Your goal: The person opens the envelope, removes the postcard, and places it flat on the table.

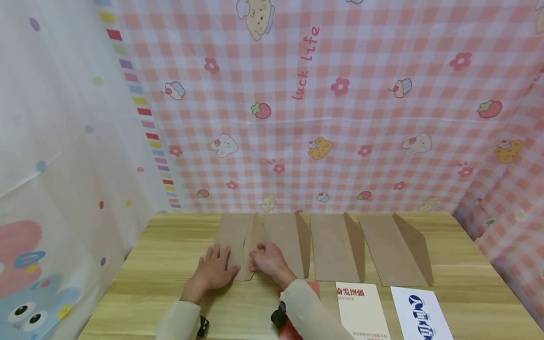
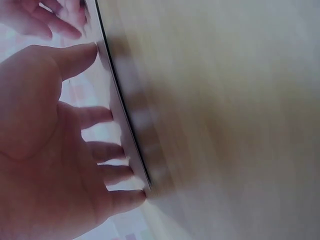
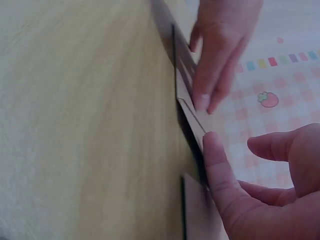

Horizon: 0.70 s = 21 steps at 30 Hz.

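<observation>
Several brown paper envelopes lie in a row with their flaps open toward the right. My left hand lies spread on the leftmost envelope, fingertips on its left part. In the left wrist view the thumb and fingertips of the left hand press along the paper. My right hand is at that envelope's flap. The right wrist view shows the right thumb touching the flap's edge, with the other fingers bent and apart from the thumb. The second envelope lies just beyond the right hand.
Two more envelopes continue the row rightward. In front of them lie a cream card with red characters and a white card with blue print. A red card is partly under my right forearm. Patterned cloth hangs behind the wooden table.
</observation>
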Each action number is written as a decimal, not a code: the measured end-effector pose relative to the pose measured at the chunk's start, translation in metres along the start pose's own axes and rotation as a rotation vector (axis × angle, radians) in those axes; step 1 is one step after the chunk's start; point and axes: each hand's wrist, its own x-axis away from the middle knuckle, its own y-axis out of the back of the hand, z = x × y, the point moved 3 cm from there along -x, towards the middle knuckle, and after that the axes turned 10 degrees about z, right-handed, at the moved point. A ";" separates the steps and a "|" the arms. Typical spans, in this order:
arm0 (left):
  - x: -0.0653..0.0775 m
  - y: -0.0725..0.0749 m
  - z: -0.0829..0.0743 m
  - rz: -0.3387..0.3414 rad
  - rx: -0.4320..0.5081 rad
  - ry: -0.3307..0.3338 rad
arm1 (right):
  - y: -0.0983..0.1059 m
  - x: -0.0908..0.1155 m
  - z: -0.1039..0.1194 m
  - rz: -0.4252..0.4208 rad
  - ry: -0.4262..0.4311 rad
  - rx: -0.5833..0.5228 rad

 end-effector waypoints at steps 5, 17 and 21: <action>-0.004 -0.005 -0.007 -0.029 -0.020 0.022 | -0.001 -0.003 -0.001 0.003 0.026 0.056; -0.010 -0.012 -0.012 -0.040 -0.058 0.069 | -0.003 -0.008 -0.003 0.026 0.086 0.182; -0.011 -0.012 -0.014 -0.049 -0.063 0.083 | -0.004 -0.007 -0.001 0.034 0.087 0.197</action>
